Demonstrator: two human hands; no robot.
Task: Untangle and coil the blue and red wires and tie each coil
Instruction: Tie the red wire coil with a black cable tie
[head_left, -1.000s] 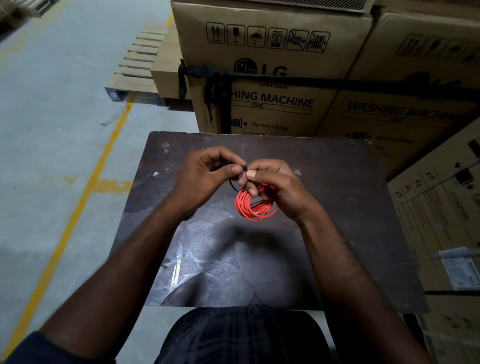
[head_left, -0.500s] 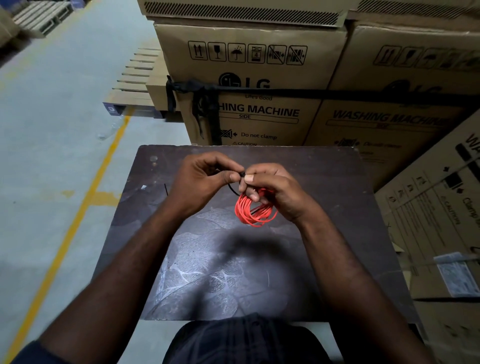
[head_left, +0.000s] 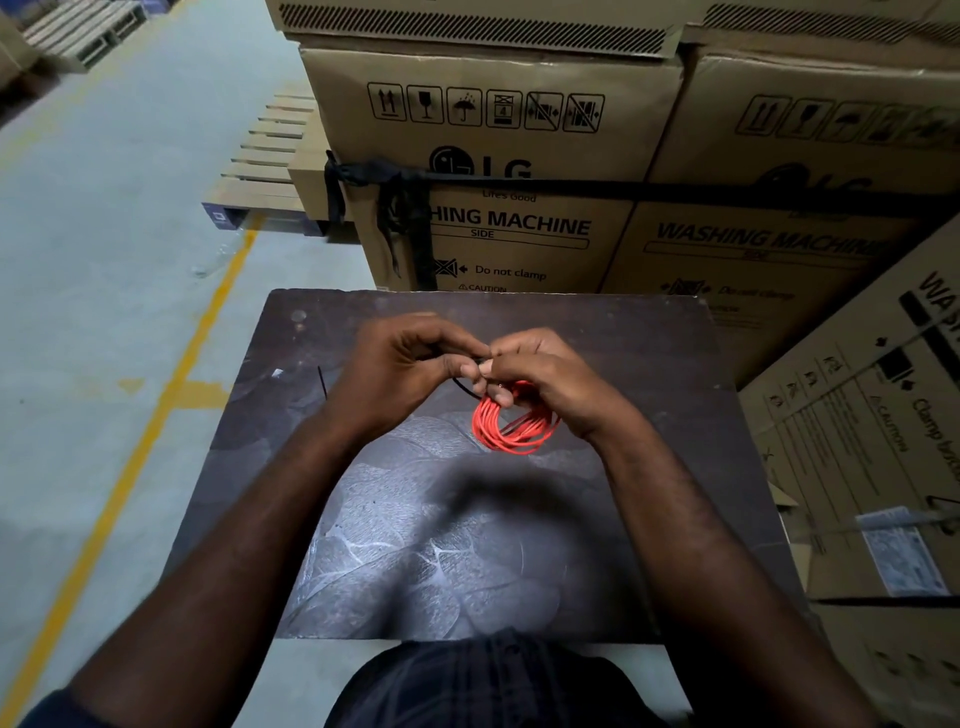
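A coil of red wire (head_left: 511, 428) hangs from my right hand (head_left: 545, 376) above the dark table (head_left: 649, 364). The right fingers curl round the top of the coil. My left hand (head_left: 402, 369) meets it at the fingertips and pinches a thin black tie (head_left: 465, 387), which loops down between the two hands. No blue wire shows in this view. Part of the coil is hidden behind my right fingers.
A short black tie (head_left: 322, 382) lies on the table to the left of my left hand. Stacked washing machine cartons (head_left: 493, 156) stand right behind the table and along its right side. Wooden pallets (head_left: 265, 166) sit on the floor at the back left.
My hands stay together at the top of the red coil with only small finger shifts. The camera has tilted, so the table sits lower in view.
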